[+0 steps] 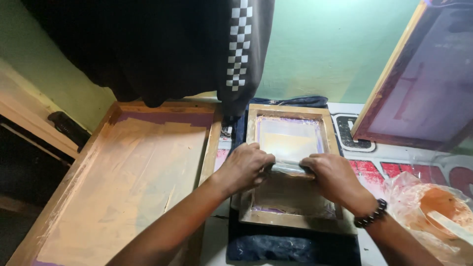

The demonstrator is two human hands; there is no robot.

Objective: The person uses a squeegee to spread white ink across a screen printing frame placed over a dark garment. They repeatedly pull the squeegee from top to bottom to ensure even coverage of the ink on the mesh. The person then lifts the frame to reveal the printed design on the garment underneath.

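- Green wall (325, 54) behind; black garment w/ checkered sleeve stripe (239, 44) hangs over the table (217, 236).
- Small wooden-framed printing screen (290, 167) lies flat on dark blue cloth (290, 249), centre.
- Left hand (244, 167) & right hand (335, 177) both palm-down, knuckles up, forearms angled in from below, wrists near level.
- Each grip closed on one end of grey squeegee bar (288, 169), laid crosswise on the screen mesh.
- Black bead bracelet (372, 214) on right wrist.
- Large wooden screen frame (123, 177) just left; orange ink in plastic bag (433, 207) at right.
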